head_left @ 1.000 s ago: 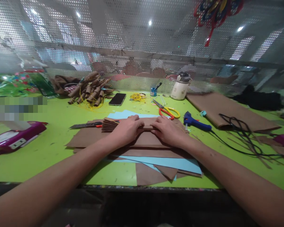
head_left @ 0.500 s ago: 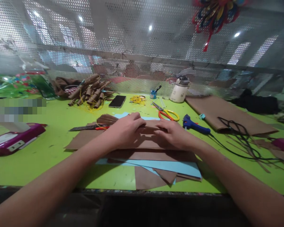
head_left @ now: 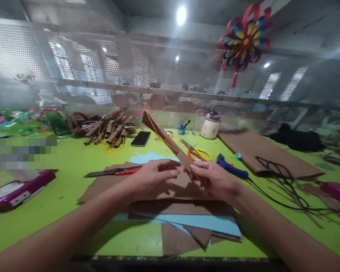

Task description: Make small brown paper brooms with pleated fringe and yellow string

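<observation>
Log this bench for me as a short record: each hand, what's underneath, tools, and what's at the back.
Right hand: holding folded brown paper, slanted up leftward, yellow string along it
Left hand: open beside that paper; contact unclear
Underneath: brown sheets and light blue sheets on green table
Tools: utility knife at left; scissors, blue glue gun beyond right hand
Back: paper tubes, phone, blue jar, bottle
</observation>
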